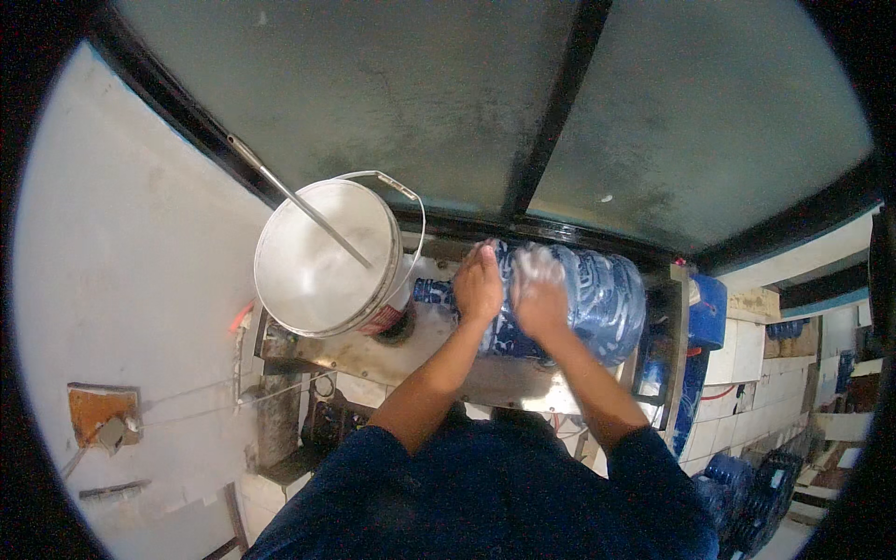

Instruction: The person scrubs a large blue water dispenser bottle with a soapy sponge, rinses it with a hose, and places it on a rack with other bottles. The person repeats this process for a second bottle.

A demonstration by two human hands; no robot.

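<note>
A large blue translucent water jug [597,299] lies on its side on a metal stand [509,381], its neck pointing left toward a white bucket [322,257]. My left hand [478,280] rests on the jug's shoulder near the neck. My right hand [539,289] presses flat on the jug's body, looking soapy or wet and slightly blurred. Both forearms reach up from my dark blue sleeves at the lower edge.
The white bucket holds whitish liquid, with a metal rod [299,201] leaning in it. A frosted window with dark frames [551,121] fills the top. A white wall [121,280] is at left. More blue jugs [747,490] stand on the floor at lower right beside tiled walls.
</note>
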